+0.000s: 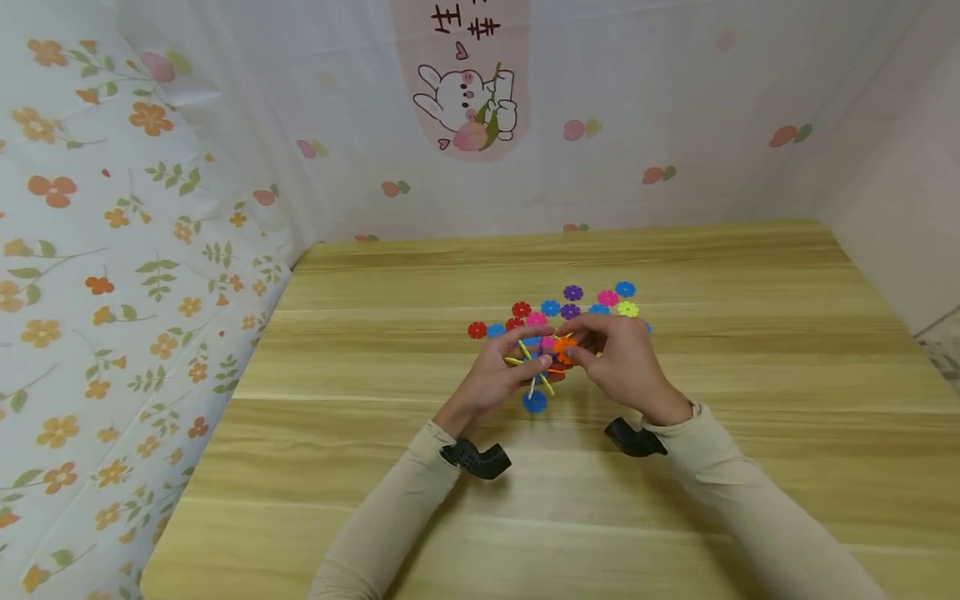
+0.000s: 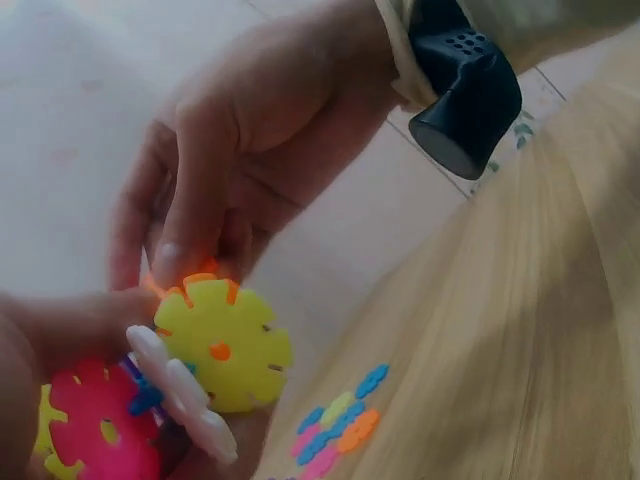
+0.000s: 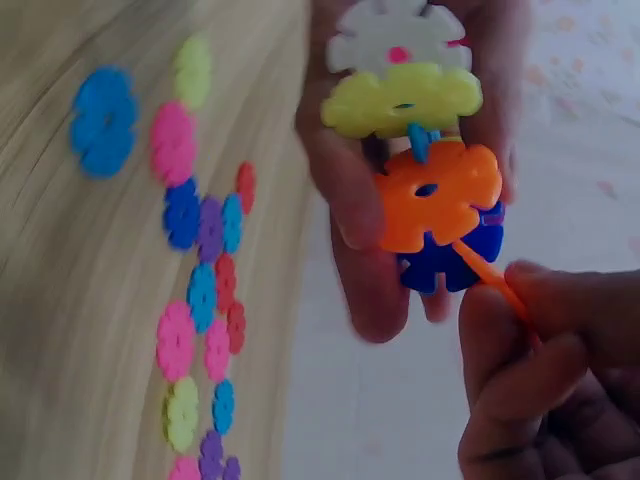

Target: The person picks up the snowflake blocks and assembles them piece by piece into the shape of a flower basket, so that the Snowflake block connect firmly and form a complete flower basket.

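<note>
Pinching an orange disc (image 3: 491, 276), right hand (image 1: 621, 362) held its rim toward the cluster (image 3: 455, 180); left hand (image 1: 495, 373) gripped that above the tabletop (image 1: 375, 333), short of far edge, long axis roughly parallel to it.

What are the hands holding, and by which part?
The left hand holds joined flower discs around the sides, exact contact partly hidden; the right hand pinches an orange disc by its edge.

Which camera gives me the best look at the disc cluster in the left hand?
The right wrist view: the cluster shows large, its orange disc nearly face-on. Left wrist: it is large, but the bottom edge cuts it off. Head: it shows small, partly covered by the left hand.
</note>
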Available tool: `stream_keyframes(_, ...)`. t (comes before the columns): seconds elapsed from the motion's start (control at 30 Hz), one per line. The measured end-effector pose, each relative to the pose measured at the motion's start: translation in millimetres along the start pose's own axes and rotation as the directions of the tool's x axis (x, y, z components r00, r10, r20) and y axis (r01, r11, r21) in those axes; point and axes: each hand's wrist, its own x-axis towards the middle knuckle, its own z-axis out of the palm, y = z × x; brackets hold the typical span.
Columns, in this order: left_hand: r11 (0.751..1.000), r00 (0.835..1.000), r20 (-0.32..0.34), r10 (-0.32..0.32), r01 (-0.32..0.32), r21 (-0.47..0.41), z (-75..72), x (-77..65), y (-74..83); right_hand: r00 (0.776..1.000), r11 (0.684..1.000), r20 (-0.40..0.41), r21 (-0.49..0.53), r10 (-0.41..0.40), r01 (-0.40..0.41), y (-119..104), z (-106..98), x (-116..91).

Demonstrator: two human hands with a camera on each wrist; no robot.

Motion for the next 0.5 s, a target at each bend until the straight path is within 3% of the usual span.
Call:
stream_keyframes(0.13,1.0,1.0,-0.013,0.002,-0.002,-0.008,-1.3,0.7,1.5,1.0,1.0,0.021,-0.011,0.007,-0.007,0.2,1.2,1.9)
stream_keyframes(0.33,0.995,1.0,-0.028,0.013,-0.016,-0.103,-12.5,3.2,7.3,0.995,0.99,0.025,0.095,0.1,-0.102,8.5,7.3,-1.9)
stream_keyframes(0.4,0.989,0.999,-0.05,0.016,-0.024,-0.149,-17.6,3.4,6.2,0.989,0.985,0.064,0.1,0.135,-0.141,12.3,12.5,-5.2)
stream_keyframes(0.5,0.974,0.994,-0.108,0.004,-0.028,-0.224,-22.3,2.8,5.0,0.97,0.987,0.18,-0.017,0.16,-0.16,12.9,21.7,-9.2)
